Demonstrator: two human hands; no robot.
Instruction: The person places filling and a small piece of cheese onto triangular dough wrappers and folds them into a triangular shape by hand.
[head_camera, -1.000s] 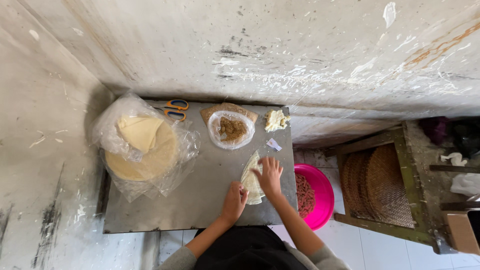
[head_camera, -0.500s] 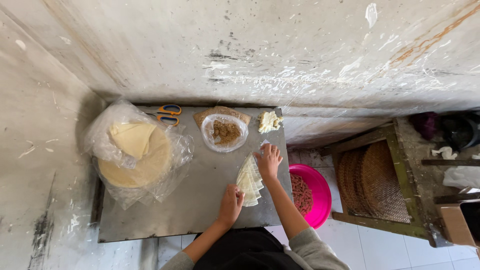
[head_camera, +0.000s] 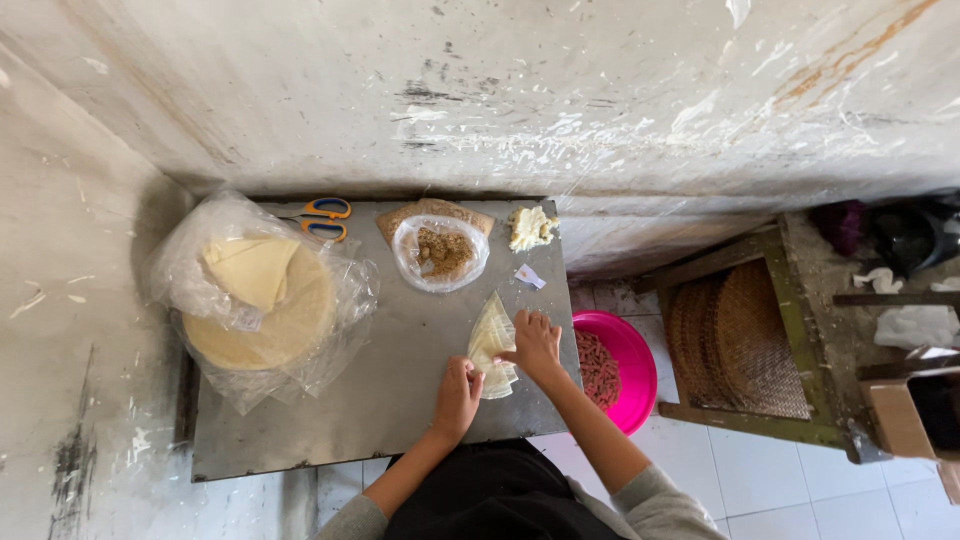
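Note:
A small stack of pale, triangular pastry sheets (head_camera: 492, 338) lies on the grey metal table (head_camera: 380, 390) near its right front edge. My left hand (head_camera: 458, 394) rests on the near corner of the stack, fingers curled. My right hand (head_camera: 534, 345) lies over the right side of the stack, fingertips on the top sheet. Behind them stands a clear bowl of brown minced filling (head_camera: 441, 252) on a brown board. A lump of pale dough or paste (head_camera: 531, 228) sits at the back right corner.
A round stack of pastry sheets in clear plastic (head_camera: 262, 295) fills the left of the table. Orange-and-blue scissors (head_camera: 322, 218) lie at the back. A pink bowl of rolled pieces (head_camera: 612, 366) stands on the floor to the right, beside a wooden frame with woven mats (head_camera: 738, 340).
My right hand has drawn back from the far end of the sheet stack to its right side. My left hand has stayed at the near corner.

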